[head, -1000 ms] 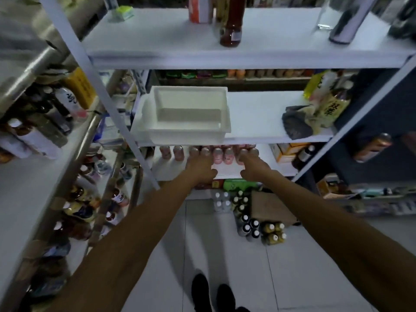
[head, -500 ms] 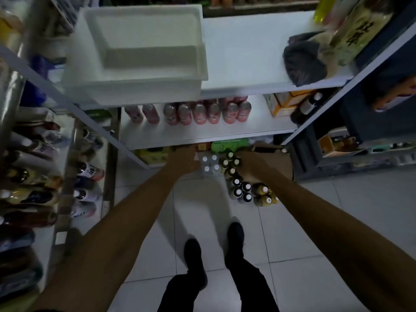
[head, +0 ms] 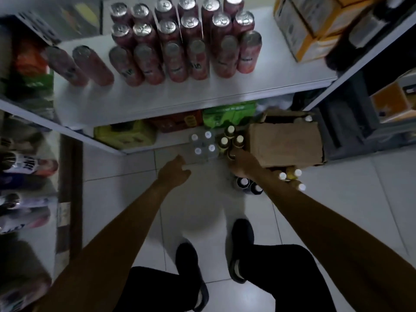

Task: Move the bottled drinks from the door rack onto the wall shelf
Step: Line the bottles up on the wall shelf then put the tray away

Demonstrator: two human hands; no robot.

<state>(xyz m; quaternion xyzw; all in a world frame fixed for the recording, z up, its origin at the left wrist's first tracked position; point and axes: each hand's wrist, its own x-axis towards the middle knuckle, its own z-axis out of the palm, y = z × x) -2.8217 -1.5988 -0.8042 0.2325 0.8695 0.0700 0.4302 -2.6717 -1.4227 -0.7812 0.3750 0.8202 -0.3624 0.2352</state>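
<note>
Tiled floor [head: 126, 194]: right hand [head: 244, 164] at yellow bottles [head: 239, 140] (labels unreadable).

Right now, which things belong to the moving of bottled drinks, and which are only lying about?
Job: yellow bottles, clear bottle pack, dark bottles, white shelf, left hand, right hand.
Lying about: cardboard box, pink cans, yellow carton, green pack.

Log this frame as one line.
left hand: open, near clear bottle pack | right hand: at yellow bottles, grip unclear
</note>
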